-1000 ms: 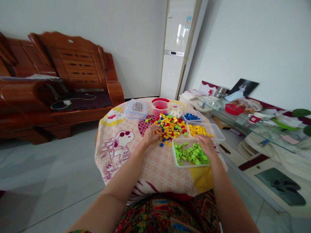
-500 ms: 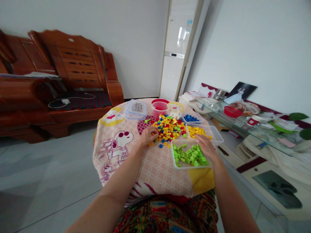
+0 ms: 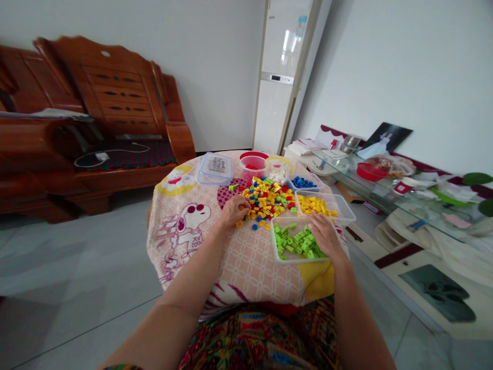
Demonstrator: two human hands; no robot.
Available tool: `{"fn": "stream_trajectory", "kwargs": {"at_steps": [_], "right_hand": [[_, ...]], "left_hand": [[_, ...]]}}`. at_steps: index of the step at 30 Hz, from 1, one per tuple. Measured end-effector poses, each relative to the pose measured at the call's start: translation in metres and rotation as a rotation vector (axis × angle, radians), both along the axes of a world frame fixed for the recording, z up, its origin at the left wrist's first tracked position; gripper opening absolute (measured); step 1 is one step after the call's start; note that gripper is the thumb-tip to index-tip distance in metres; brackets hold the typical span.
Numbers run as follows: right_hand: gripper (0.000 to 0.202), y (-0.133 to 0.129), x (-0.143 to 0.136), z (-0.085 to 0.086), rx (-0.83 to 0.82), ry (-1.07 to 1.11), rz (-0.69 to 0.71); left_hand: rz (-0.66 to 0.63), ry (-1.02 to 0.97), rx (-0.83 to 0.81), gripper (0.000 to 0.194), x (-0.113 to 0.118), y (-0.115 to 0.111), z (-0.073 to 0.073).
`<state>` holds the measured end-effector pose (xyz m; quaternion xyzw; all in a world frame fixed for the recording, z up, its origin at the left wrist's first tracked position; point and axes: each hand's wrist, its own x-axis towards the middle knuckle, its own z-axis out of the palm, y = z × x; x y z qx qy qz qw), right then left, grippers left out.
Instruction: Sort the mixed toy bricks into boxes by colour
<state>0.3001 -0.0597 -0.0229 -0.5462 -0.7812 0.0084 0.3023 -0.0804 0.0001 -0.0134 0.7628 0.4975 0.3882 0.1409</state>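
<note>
My left hand [image 3: 232,211] is at the left edge of a mixed pile of small toy building bricks [image 3: 269,199], its fingers curled together. What the fingertips hold, if anything, is too small to make out. A few yellow round pieces [image 3: 239,224] and a blue round piece [image 3: 254,226] lie beside it. Palm down, my right hand [image 3: 324,234] rests with fingers stretched out over the right side of a clear box [image 3: 300,261] of green bricks [image 3: 298,241]. Its fingertips are close to the yellow bricks [image 3: 316,205] in the box behind.
Blue bricks [image 3: 303,183] fill part of a box at the back right. A pink tub [image 3: 254,167] with red bricks, white bricks [image 3: 276,177] and a lidded box [image 3: 215,168] stand at the back. A glass-topped cabinet [image 3: 416,205] is on the right, a wooden sofa [image 3: 115,103] on the left.
My right hand has shifted slightly left, from the yellow bricks' box edge over the green bricks' box. My left hand has stayed by the pile's left edge. The view has tilted a little.
</note>
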Motion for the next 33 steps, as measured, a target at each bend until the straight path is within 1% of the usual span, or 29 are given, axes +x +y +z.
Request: {"fn": "stream_trajectory", "kwargs": {"at_steps": [4,6,11,14,17,20,26,30,33], "right_hand": [[0.051,0.004,0.005,-0.002,-0.007,0.085,0.020],[0.053,0.004,0.007,-0.004,-0.020,0.096,0.014],[0.052,0.004,0.010,-0.008,-0.049,0.103,0.022],[0.052,0.004,0.010,-0.007,-0.054,0.105,0.021],[0.052,0.002,0.009,-0.006,-0.057,0.106,0.008],[0.053,0.000,0.008,-0.005,-0.060,0.104,0.003],[0.050,0.001,0.009,-0.005,-0.061,0.095,0.005],[0.049,0.001,0.009,-0.006,-0.058,0.103,0.006],[0.050,0.001,0.008,-0.005,-0.063,0.113,0.014]], "left_hand": [[-0.047,0.054,-0.031,0.022,-0.008,-0.001,0.004],[-0.071,0.082,-0.041,0.021,-0.012,-0.002,0.006],[-0.147,0.249,-0.071,0.005,-0.016,-0.004,0.012],[-0.114,0.328,-0.038,0.014,-0.011,-0.006,0.013],[-0.089,0.322,0.001,0.022,-0.002,-0.006,0.010],[-0.111,0.270,0.007,0.017,0.003,-0.004,0.005],[-0.072,0.138,0.038,0.018,-0.001,0.001,0.001],[-0.123,0.186,0.010,0.012,-0.003,0.002,0.000],[-0.114,0.235,-0.006,0.016,-0.002,0.003,0.000]]}}
